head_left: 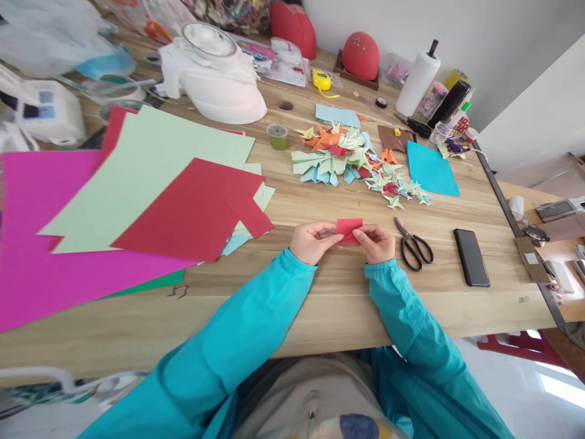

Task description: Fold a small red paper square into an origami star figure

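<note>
Left-hand grip [311, 241] and right-hand grip [378, 242] pinch a small red paper [350, 225] between thumbs and fingers; whether it touches the table [338, 305] beneath, I cannot tell. From that paper, a heap of folded paper shapes [337, 162] lies at twelve o'clock, a bright blue sheet [432, 169] at two, scissors [406, 239] then a black phone [472, 257] at three, and a larger red sheet [194, 210] at nine.

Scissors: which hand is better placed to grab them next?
Right hand, likely: the scissors lie just beside it, while the left hand is farther, across the small red paper. Both hands pinch that paper.
</note>
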{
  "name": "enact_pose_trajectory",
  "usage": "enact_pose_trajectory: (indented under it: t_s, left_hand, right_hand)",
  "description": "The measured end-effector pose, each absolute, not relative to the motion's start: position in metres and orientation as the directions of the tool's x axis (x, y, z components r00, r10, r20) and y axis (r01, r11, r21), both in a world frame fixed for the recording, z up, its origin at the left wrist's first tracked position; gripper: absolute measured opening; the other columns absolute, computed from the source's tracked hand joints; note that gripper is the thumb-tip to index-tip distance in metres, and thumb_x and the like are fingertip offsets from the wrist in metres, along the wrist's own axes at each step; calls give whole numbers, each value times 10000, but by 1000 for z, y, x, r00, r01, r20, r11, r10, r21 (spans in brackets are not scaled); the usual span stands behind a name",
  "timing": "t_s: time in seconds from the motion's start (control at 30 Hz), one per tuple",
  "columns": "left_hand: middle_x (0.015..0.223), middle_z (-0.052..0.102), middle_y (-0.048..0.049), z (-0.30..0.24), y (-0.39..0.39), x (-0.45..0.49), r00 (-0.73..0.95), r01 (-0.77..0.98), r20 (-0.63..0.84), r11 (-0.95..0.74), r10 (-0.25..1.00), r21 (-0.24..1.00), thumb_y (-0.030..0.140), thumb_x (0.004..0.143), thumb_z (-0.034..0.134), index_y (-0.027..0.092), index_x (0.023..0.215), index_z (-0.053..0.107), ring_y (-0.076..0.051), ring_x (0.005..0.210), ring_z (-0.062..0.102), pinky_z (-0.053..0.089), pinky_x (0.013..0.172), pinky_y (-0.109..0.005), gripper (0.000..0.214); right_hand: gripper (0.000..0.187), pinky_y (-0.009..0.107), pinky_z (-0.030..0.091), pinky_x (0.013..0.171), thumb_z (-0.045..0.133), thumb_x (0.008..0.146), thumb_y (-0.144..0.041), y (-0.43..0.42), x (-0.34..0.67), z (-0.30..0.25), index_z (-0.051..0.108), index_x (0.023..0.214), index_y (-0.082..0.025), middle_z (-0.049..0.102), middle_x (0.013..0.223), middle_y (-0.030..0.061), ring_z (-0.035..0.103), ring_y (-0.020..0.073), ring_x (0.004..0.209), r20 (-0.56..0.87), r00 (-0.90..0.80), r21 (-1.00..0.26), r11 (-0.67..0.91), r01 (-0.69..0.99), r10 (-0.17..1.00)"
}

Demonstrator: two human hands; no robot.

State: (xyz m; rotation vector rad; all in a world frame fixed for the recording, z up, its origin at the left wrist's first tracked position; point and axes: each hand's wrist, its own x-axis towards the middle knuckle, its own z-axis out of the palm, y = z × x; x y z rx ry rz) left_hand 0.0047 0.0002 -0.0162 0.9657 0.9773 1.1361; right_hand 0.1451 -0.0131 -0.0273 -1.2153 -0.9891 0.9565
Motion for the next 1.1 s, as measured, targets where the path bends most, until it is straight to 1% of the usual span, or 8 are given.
enact_pose_trajectory:
  t_s: [0.17, 0.33, 0.43, 0.53, 0.63, 0.8, 0.93, 1.1]
  left_hand:
    - [776, 707, -77, -13, 0, 6, 152, -313, -121, 164, 981, 936, 297, 445, 809, 103, 960, 597, -221, 697, 668, 570, 541, -314, 589]
    - [674, 689, -59, -10, -2, 5, 301, -258, -181, 263, 936, 930, 368, 509, 773, 105, 779, 620, -202, 594, 657, 564, 561, -330, 407]
    - [626, 677, -43, -10, -2, 5, 311, -261, -193, 278, 931, 924, 360, 499, 781, 107, 756, 620, -192, 562, 649, 562, 564, -328, 395]
    - [650, 679, -43, -12, -2, 7, 291, -266, -153, 233, 944, 935, 343, 513, 777, 107, 810, 602, -185, 558, 648, 556, 544, -315, 418]
    - [662, 676, -30, -14, -3, 9, 253, -281, -95, 167, 963, 945, 335, 539, 763, 133, 863, 531, -182, 542, 646, 545, 508, -305, 446]
    - [614, 640, 25, -17, -7, 11, 219, -299, -7, 75, 976, 951, 304, 607, 724, 195, 806, 381, -175, 529, 647, 540, 499, -291, 412]
    - [630, 628, 21, -14, -9, 10, 228, -266, 35, 28, 973, 964, 302, 640, 694, 199, 734, 371, -162, 545, 648, 539, 516, -278, 352]
    - [671, 615, 1, -13, -10, 8, 238, -177, 20, 23, 971, 984, 352, 631, 686, 188, 647, 404, -153, 561, 645, 536, 536, -274, 327]
  right_hand:
    - [260, 248, 476, 478, 748, 569, -364, -14, 145, -27, 607, 641, -157, 649, 574, 2, 570, 108, 483, 86, 333, -995, 97, -17, 939]
    - [244, 263, 493, 503, 746, 576, -343, -15, 145, -23, 604, 643, -156, 654, 577, 8, 593, 123, 499, 89, 351, -995, 98, -9, 932]
    - [227, 259, 491, 493, 746, 583, -322, -15, 144, -23, 602, 640, -156, 650, 571, 7, 597, 125, 496, 91, 348, -994, 108, -30, 933]
    - [234, 260, 490, 484, 743, 585, -334, -15, 144, -24, 597, 635, -157, 645, 565, 4, 589, 122, 483, 83, 356, -995, 96, -20, 931]
    - [251, 257, 482, 472, 739, 582, -359, -15, 145, -24, 597, 635, -158, 641, 554, 2, 575, 117, 466, 86, 376, -996, 86, 18, 922]
    - [267, 251, 470, 465, 741, 572, -374, -14, 145, -24, 601, 637, -155, 639, 547, 1, 563, 111, 458, 91, 403, -996, 81, 42, 910]
    - [298, 245, 462, 456, 752, 548, -389, -14, 145, -23, 586, 630, -156, 633, 544, -2, 554, 107, 453, 87, 433, -996, 83, 29, 897]
    - [281, 250, 464, 473, 745, 570, -372, -15, 145, -20, 581, 643, -155, 641, 567, 6, 556, 107, 469, 71, 432, -997, 62, 36, 899]
